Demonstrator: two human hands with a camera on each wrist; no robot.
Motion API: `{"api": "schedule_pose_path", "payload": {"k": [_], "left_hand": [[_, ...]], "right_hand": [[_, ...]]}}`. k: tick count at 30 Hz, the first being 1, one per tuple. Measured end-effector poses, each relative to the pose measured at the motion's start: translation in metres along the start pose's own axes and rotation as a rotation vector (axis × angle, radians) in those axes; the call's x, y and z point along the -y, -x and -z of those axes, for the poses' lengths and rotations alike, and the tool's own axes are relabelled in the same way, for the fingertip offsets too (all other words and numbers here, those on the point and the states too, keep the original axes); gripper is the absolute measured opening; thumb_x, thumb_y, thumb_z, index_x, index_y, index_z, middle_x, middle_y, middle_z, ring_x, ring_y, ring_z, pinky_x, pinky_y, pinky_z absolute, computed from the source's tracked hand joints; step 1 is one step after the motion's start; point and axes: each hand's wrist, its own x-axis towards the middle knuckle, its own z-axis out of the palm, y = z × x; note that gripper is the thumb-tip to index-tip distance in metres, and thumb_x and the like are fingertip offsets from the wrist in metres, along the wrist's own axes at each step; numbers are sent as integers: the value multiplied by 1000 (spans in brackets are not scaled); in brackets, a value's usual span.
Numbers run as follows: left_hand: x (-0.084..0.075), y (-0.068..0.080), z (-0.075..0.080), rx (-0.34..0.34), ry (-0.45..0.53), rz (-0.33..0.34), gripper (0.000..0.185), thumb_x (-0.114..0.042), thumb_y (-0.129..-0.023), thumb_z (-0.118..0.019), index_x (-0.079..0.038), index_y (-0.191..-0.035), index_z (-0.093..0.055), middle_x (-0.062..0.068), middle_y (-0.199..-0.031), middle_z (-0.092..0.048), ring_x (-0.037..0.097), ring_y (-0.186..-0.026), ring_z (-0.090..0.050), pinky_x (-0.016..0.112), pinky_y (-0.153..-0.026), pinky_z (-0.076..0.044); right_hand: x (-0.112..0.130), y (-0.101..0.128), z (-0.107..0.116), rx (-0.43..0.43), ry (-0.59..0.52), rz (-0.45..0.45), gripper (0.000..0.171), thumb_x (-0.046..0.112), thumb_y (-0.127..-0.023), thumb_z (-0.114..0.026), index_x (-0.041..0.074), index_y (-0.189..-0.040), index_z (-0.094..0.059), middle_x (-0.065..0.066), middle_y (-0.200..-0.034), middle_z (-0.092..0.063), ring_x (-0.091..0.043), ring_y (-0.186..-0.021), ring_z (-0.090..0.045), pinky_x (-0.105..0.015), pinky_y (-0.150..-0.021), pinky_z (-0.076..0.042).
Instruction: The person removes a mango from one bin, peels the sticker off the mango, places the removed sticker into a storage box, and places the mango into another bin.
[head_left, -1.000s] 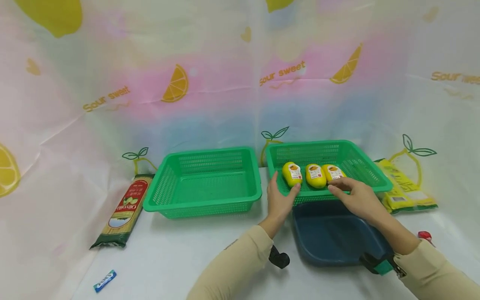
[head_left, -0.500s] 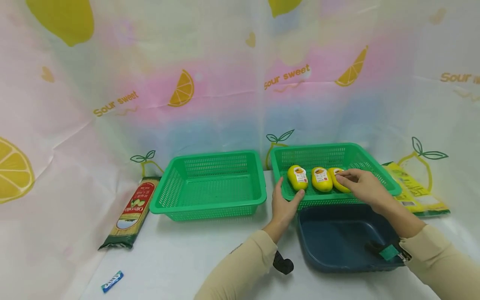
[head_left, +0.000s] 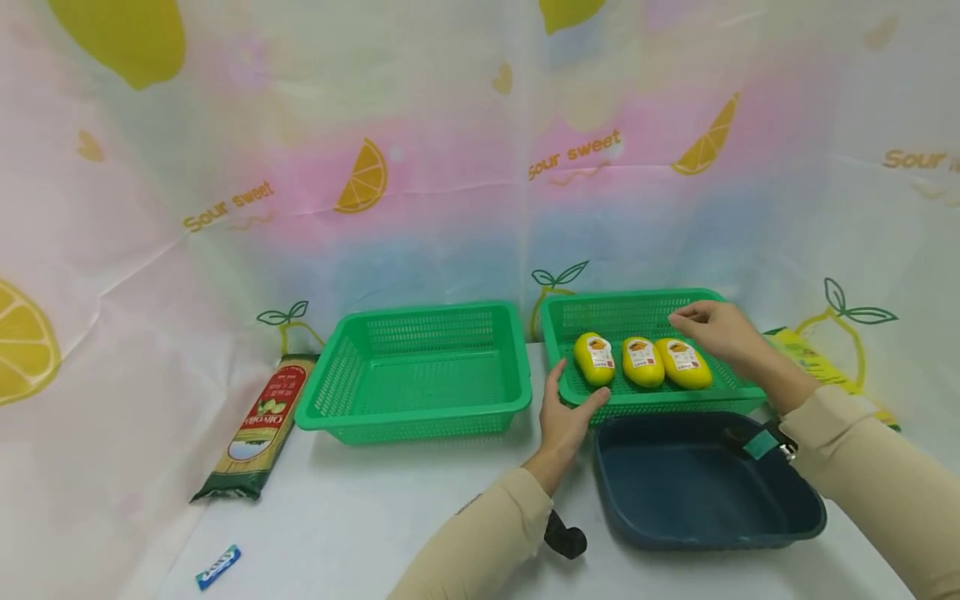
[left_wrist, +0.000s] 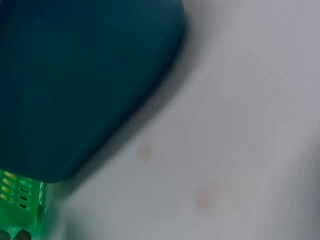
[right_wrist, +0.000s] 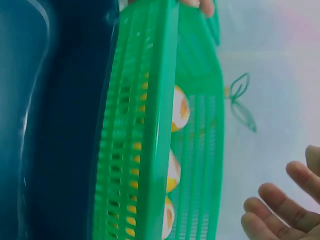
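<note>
Hands differ: the left hand point(head_left: 567, 410) grips the right green basket point(head_left: 600, 312) at its front corner; the right hand point(head_left: 712, 330) hovers loose-fingered over three yellow packs point(head_left: 642, 362) inside, whose labels are unreadable.

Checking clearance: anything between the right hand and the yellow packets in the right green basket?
Nothing visible. The right hand hovers empty just above the rightmost yellow packet, open air between. The left hand grips the green basket at its front-left rim, clear of the packets.
</note>
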Motion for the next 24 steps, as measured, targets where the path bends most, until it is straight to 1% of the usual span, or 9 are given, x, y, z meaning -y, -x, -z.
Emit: {"api": "schedule_pose_path", "payload": {"k": [4,6,8,10,11,13,16,18,24], "left_hand": [[1,0,0,13,-3,-1,76,-38,-83,-78,-38,-148,-38,4,-160,-33,34,-148,-30,59,-114,-31],[1,0,0,14,-12,-4,76,-38,-83,-77,-37,-148,-37,5,-160,-33,34,-147,-30,60,-113,-31],[1,-1,1,16,-16,2,77,-38,-83,-77,-37,-148,-37,5,-160,-33,34,-147,-30,60,-114,-31],[2,-1,1,23,-23,8,77,-39,-83,-77,-38,-148,-36,5,-160,-33,34,-147,-30,60,-114,-31],[2,-1,2,27,-29,6,77,-39,-83,-77,-38,-149,-35,6,-160,-32,35,-147,-30,60,-113,-31],[2,-1,3,36,-30,7,77,-40,-83,-77,-40,-148,-35,6,-161,-31,36,-147,-30,60,-113,-31],[3,-2,3,42,-30,9,77,-42,-83,-77,-41,-148,-35,6,-161,-31,36,-147,-30,60,-113,-32],[5,-2,2,38,-22,15,77,-42,-83,-77,-42,-147,-36,5,-161,-31,35,-147,-30,59,-113,-32],[5,-2,2,37,7,5,78,-40,-82,-78,-37,-148,-37,5,-160,-32,33,-147,-30,59,-114,-31]], "right_hand": [[1,-12,6,15,-11,-15,63,42,-106,-34,-6,-147,-35,-35,-146,-37,-50,-133,-39,-61,-107,-38],[2,-20,8,13,-23,-17,62,41,-106,-35,-5,-147,-36,-31,-127,-51,-45,-120,-48,-58,-106,-41],[1,-28,9,11,-46,-23,59,38,-106,-35,-6,-146,-37,-21,-104,-56,-36,-102,-53,-55,-106,-43],[-1,-37,9,4,-74,-31,57,35,-107,-36,-6,-145,-37,-12,-97,-54,-26,-95,-51,-51,-106,-45],[-2,-42,10,0,-84,-37,57,35,-107,-35,-7,-145,-37,-12,-97,-54,-25,-94,-51,-50,-105,-45],[-4,-50,11,2,-118,-50,59,34,-107,-34,-9,-147,-33,-23,-114,-56,-31,-106,-55,-50,-107,-44],[-6,-60,12,7,-137,-76,61,34,-107,-33,-9,-150,-27,-34,-141,-42,-44,-128,-46,-51,-108,-43],[-7,-66,14,27,-135,-94,61,34,-108,-32,-9,-151,-25,-35,-147,-36,-46,-134,-41,-50,-108,-43],[-18,-77,18,65,-86,-86,62,36,-107,-36,-8,-151,-26,-35,-146,-38,-47,-133,-43,-48,-104,-47]]}}
